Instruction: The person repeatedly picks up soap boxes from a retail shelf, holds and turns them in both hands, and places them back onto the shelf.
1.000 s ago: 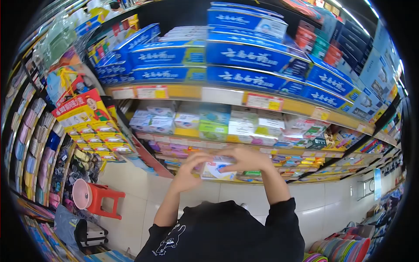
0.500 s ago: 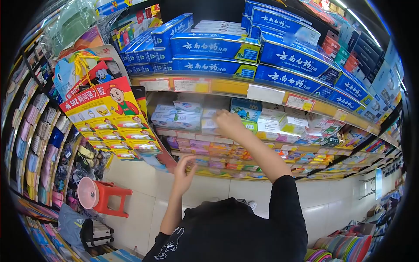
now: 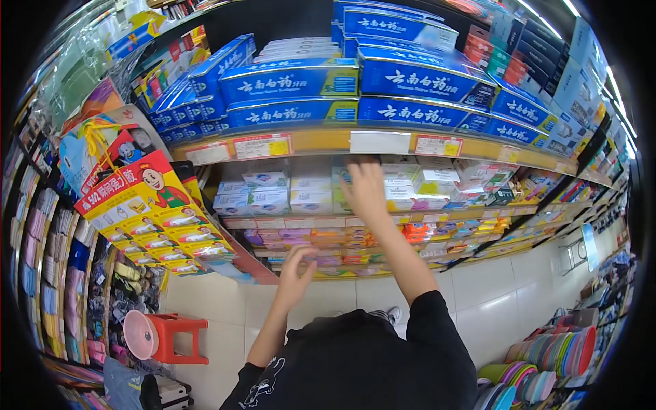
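My right hand reaches into the second shelf, over the green boxes, with its fingers spread at their front and top. Left of it stand white boxes and a stack of white and blue boxes. White and green boxes sit to its right. My left hand hovers in front of the lower shelves, fingers curved and apart, holding nothing. Blue toothpaste boxes are stacked on the shelf above.
A yellow and red glue display card hangs at the left. On the floor at lower left stands a red stool beside a pink basin. Colourful stacked basins are at lower right. A shelf edge runs above my right hand.
The white box held between both hands a second ago is no longer in them. Since then my right hand has gone to the shelf and moved from the white boxes to the green ones.
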Available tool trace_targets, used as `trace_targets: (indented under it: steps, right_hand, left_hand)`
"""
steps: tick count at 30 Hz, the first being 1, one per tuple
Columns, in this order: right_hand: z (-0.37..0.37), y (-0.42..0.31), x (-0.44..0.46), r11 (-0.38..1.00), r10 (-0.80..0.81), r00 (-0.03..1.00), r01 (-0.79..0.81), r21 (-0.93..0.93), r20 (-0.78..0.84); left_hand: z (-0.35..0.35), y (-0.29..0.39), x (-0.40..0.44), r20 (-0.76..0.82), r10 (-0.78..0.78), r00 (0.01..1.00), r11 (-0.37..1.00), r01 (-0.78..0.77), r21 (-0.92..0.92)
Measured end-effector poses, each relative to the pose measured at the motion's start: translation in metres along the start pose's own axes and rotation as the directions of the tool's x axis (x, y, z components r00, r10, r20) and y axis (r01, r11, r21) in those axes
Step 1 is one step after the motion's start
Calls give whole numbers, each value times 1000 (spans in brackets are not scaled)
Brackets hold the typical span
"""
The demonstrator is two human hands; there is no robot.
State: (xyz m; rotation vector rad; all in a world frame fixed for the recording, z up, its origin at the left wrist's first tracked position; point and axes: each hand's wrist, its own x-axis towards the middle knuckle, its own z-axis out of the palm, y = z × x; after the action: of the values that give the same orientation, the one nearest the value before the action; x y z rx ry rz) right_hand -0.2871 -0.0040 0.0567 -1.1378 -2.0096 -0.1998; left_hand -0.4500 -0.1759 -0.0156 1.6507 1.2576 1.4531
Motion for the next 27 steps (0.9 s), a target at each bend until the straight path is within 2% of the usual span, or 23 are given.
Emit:
trace_targets:
  steps: [3, 7, 10, 13, 16, 17, 19, 20, 21, 23, 24, 27]
  right_hand:
    - [-2, 38, -7, 987, 66, 996, -56, -149, 66]
    - [-11, 46, -18, 994, 32, 998, -25, -109, 59]
    - [-29, 37, -24, 995, 62, 994, -55, -78, 90]
    - [-20, 56, -33, 980, -45, 996, 30, 197, 75]
    - [-29, 57, -42, 943, -8, 995, 42, 331, -102]
    - [-38, 56, -46, 869, 108, 993, -68, 491, -53]
    - [-59, 51, -57, 610, 308, 947, -272, 744, 94]
    - [-66, 54, -66, 535, 318, 944, -256, 805, 89]
    - [-74, 56, -76, 438, 351, 930, -263, 860, 106]
    - [-93, 60, -97, 230, 403, 904, -255, 939, 146]
    - [-100, 68, -112, 175, 408, 890, -296, 939, 204]
    - [-106, 105, -166, 121, 469, 812, -449, 885, 347]
  left_hand:
    - [6, 0, 11, 50, 55, 997, 998, -56, 29]
    - [24, 5, 16, 23, 43, 999, 999, -42, -15]
    - [37, -3, 12, 9, 54, 999, 998, -54, 21]
    - [43, -4, 6, 2, 19, 1000, 1000, -19, 20]
    - [44, -8, 8, -46, 67, 997, 997, -68, -24]
    - [47, -11, 9, -89, 35, 995, 996, -42, -79]
    - [56, -21, 6, -163, -43, 986, 981, 11, -193]
    - [61, -27, 7, -138, -12, 990, 989, -9, -148]
    - [73, -23, 10, -123, 1, 992, 974, -29, -225]
    - [101, -7, 15, -102, 22, 995, 923, -59, -379]
    - [118, 0, 17, -70, 25, 997, 905, -52, -423]
    - [177, 13, 16, 10, 50, 999, 865, -38, -500]
